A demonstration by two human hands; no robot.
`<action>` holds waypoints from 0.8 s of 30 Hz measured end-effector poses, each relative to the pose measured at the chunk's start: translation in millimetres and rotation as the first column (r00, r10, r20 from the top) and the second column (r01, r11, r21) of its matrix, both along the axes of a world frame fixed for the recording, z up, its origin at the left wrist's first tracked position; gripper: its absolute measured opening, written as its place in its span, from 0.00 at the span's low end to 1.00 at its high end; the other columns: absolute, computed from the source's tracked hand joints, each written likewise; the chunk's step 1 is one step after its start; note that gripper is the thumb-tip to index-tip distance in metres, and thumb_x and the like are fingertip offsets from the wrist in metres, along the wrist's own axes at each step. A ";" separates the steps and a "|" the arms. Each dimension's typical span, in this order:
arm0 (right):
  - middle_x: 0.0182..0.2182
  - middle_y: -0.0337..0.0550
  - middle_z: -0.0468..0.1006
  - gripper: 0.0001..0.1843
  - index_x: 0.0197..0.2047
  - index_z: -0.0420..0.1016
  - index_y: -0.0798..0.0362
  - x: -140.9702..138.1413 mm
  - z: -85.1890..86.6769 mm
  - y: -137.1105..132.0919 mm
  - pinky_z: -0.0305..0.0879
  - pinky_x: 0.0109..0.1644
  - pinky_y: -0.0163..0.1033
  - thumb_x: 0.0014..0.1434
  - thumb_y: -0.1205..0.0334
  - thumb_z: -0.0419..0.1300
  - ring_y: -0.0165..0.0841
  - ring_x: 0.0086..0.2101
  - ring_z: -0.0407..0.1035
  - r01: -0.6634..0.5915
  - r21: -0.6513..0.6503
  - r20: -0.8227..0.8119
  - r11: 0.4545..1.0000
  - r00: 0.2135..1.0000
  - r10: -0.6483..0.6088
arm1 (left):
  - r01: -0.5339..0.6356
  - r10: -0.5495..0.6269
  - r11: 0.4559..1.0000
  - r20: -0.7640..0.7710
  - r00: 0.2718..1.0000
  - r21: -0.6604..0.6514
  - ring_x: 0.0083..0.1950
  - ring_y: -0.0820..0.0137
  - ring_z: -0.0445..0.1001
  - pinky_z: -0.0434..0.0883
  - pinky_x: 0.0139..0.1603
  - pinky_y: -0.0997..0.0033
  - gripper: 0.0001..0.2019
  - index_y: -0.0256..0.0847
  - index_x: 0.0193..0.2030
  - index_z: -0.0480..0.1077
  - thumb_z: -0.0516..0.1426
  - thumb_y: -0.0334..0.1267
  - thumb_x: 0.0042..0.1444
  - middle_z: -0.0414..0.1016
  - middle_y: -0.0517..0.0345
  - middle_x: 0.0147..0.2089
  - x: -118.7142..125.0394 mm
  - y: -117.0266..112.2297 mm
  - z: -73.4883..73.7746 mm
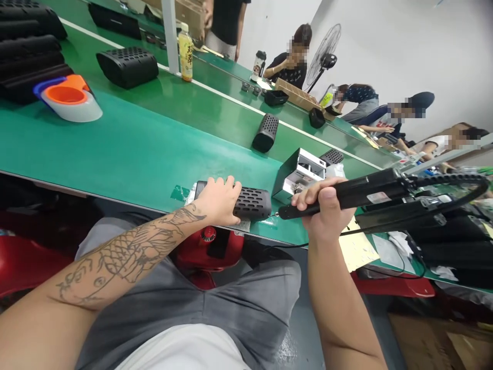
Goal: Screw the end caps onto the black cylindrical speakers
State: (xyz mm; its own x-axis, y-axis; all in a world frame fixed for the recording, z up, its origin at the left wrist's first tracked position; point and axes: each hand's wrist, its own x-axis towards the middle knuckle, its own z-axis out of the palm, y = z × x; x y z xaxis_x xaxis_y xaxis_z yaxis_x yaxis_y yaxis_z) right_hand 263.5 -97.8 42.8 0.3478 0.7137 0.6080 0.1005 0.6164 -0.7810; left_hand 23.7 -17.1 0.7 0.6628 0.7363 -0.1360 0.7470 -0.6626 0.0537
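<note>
One speaker (254, 203) is gripped by the left hand (222, 198); one driver (365, 188), at three o'clock, by the right hand (327, 205); by driver's tilting, scratches could be caused.

1. My one view rides on the wearer's head, facing forward and steeply down, with the lap (246, 295) in its lower part.
2. It sits close: the forearms (131, 257) come in large from the lower edges, and the left hand (220, 199) and right hand (325, 205) lie around mid-frame.
3. I see the worktop (173, 139) slantwise, running from upper left toward lower right.
4. The framing is wide, reaching past the worktop to co-workers (292, 74), a fan (325, 51) and the white wall (404, 51).
</note>
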 end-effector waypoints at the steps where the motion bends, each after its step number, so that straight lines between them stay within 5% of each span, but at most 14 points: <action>1: 0.21 0.25 0.74 0.32 0.39 0.78 0.45 -6.9 -1.2 0.6 0.78 0.24 0.39 0.63 0.32 0.89 0.29 0.17 0.71 -0.026 -0.012 0.010 1.000 1.000 0.026 | 0.000 0.000 1.000 0.003 1.000 -0.006 0.72 0.31 0.84 0.74 0.71 0.41 0.51 0.33 0.87 0.70 0.75 0.65 0.70 0.82 0.24 0.76 -0.8 -0.5 -1.1; 16: 0.22 0.25 0.77 0.29 0.39 0.77 0.44 -22.7 -19.6 11.6 0.81 0.26 0.39 0.65 0.39 0.90 0.28 0.17 0.71 -0.124 -0.061 0.043 0.990 0.991 0.127 | 0.004 -0.003 1.000 0.033 0.999 -0.019 0.71 0.31 0.83 0.71 0.70 0.41 0.48 0.32 0.87 0.69 0.75 0.59 0.71 0.83 0.23 0.75 -1.8 -6.7 -3.6; 24: 0.21 0.23 0.74 0.35 0.38 0.71 0.43 -19.1 -20.8 12.6 0.81 0.26 0.39 0.62 0.35 0.91 0.27 0.17 0.67 -0.192 -0.145 0.062 0.971 0.977 0.203 | -0.007 0.007 1.000 0.028 1.000 -0.016 0.73 0.29 0.82 0.70 0.72 0.40 0.51 0.29 0.88 0.67 0.75 0.60 0.72 0.82 0.22 0.75 -2.6 -7.7 -2.9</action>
